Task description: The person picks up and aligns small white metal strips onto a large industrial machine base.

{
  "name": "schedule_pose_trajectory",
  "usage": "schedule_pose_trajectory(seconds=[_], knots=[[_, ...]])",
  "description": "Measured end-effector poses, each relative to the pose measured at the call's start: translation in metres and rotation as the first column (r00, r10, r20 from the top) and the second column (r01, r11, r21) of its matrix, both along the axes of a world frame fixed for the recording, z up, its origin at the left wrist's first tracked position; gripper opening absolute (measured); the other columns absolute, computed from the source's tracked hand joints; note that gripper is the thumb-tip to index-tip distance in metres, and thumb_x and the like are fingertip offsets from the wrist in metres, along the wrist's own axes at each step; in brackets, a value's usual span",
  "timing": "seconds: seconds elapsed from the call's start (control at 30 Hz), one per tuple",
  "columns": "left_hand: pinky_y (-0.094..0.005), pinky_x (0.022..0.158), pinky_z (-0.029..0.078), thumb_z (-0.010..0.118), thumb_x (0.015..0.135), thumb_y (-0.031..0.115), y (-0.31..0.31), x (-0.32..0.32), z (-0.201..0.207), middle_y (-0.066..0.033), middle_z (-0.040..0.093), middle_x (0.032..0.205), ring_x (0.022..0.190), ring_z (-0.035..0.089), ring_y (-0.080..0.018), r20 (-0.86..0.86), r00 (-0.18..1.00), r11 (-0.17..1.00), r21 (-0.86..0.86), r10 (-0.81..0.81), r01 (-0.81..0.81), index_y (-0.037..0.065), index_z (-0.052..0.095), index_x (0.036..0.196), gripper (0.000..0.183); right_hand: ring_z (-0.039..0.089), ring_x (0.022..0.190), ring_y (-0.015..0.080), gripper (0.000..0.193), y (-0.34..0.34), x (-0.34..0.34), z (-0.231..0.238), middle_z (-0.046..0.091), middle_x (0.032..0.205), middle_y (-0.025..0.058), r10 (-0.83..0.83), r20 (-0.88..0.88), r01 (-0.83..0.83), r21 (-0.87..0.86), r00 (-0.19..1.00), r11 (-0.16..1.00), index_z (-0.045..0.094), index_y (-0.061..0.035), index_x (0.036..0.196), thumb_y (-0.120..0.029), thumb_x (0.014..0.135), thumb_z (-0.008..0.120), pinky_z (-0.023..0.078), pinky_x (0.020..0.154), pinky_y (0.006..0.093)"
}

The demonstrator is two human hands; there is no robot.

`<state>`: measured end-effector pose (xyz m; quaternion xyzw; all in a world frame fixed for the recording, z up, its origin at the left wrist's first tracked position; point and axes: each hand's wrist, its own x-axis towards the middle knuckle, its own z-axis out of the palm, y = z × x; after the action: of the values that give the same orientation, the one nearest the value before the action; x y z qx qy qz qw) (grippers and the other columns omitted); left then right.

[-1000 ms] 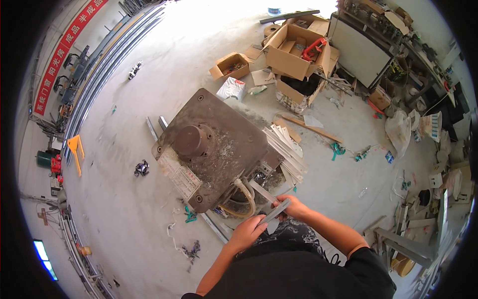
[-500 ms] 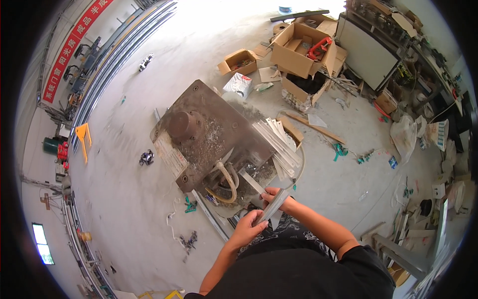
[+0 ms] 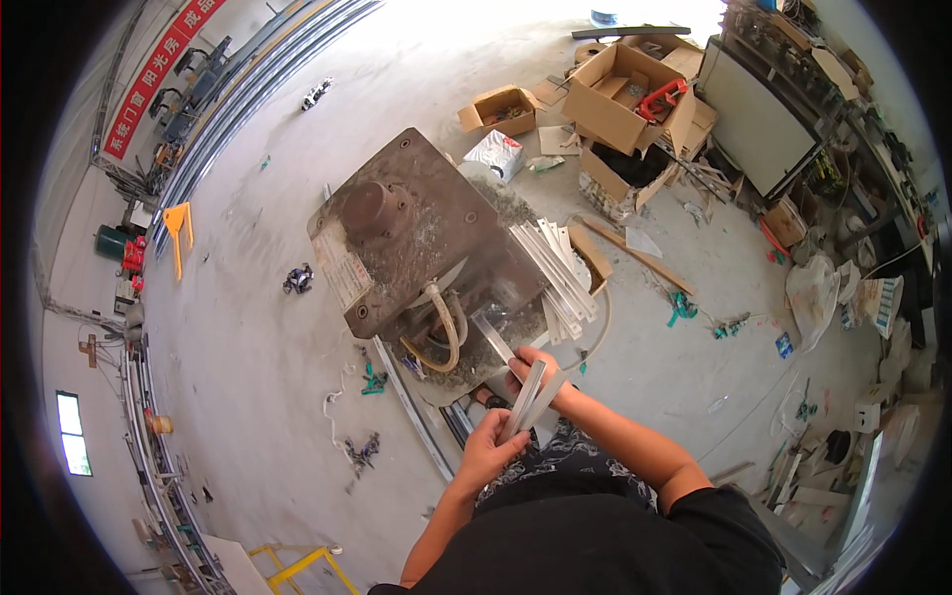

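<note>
My left hand is closed round the lower ends of flat metal strips, which spread into a narrow V. My right hand grips another flat metal strip, whose far end points at the near side of a heavy brown machine. Whether that far end touches the machine I cannot tell. The strips from my left hand cross close to my right wrist. A loose pile of similar pale strips lies at the machine's right edge. A curved beige hose loops out of the machine's front.
Beyond the machine are open cardboard boxes, one with a red tool, and a white bag. A wooden batten lies on the floor to the right. Long metal profiles lie left of my feet; a yellow frame stands lower left.
The strips in my left hand have fanned apart from a tight bundle. Both hands stay close together, and the right still holds its strip toward the machine. The whole view has shifted slightly.
</note>
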<state>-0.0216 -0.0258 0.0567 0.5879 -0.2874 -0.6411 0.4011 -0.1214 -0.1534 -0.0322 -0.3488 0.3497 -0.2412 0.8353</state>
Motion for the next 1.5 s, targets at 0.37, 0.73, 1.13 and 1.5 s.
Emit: schedule_pose_trajectory(seconds=[0.37,0.73,1.13,1.5], knots=[[-0.0216,0.065,0.045,0.060,0.087,0.011,0.011,0.003,-0.008,-0.0055,0.062,0.086,0.075,0.058,-0.0097,-0.058,0.995,0.996,-0.023,0.082,-0.083,0.003,0.047,0.107,0.026,0.048,0.055,0.0074,0.012,0.063,-0.023,0.015,0.052,0.064,-0.0002,-0.241,-0.375,0.112,-0.334,0.895,0.936,0.054,-0.0039,0.086,-0.014,0.092,0.050,0.039,0.047,0.0237],[-0.0213,0.068,0.044,0.055,0.089,0.011,-0.017,-0.003,-0.011,-0.0054,0.062,0.090,0.079,0.058,-0.0097,-0.068,0.990,0.990,-0.060,0.121,-0.126,0.003,0.050,0.104,0.018,0.054,0.084,0.0346,0.016,-0.113,-0.054,0.007,0.056,0.084,0.0164,-0.595,-0.572,-0.312,-0.816,0.565,0.487,0.062,-0.0027,0.090,-0.016,0.081,0.060,0.043,0.073,0.0438],[-0.0314,0.086,0.046,0.051,0.091,0.007,-0.039,-0.022,-0.012,-0.0108,0.061,0.099,0.092,0.059,-0.0176,-0.276,0.911,0.932,-0.107,0.305,-0.345,0.003,0.047,0.103,0.013,0.061,0.092,0.0150,0.040,0.061,-0.063,0.056,0.064,0.096,0.0110,-0.121,-0.218,0.024,-0.402,0.968,0.915,0.043,0.0041,0.112,-0.009,0.083,0.067,0.049,0.077,0.0276],[-0.0248,0.075,0.046,0.052,0.090,0.006,-0.027,-0.022,-0.024,-0.0080,0.059,0.092,0.084,0.056,-0.0120,-0.014,0.924,0.893,-0.251,0.381,-0.372,0.001,0.045,0.103,0.015,0.062,0.071,0.0143,0.032,0.051,-0.081,0.038,0.064,0.083,0.0086,-0.075,-0.299,-0.037,-0.352,0.951,0.935,0.049,-0.0004,0.119,-0.009,0.088,0.055,0.048,0.062,0.0288]])
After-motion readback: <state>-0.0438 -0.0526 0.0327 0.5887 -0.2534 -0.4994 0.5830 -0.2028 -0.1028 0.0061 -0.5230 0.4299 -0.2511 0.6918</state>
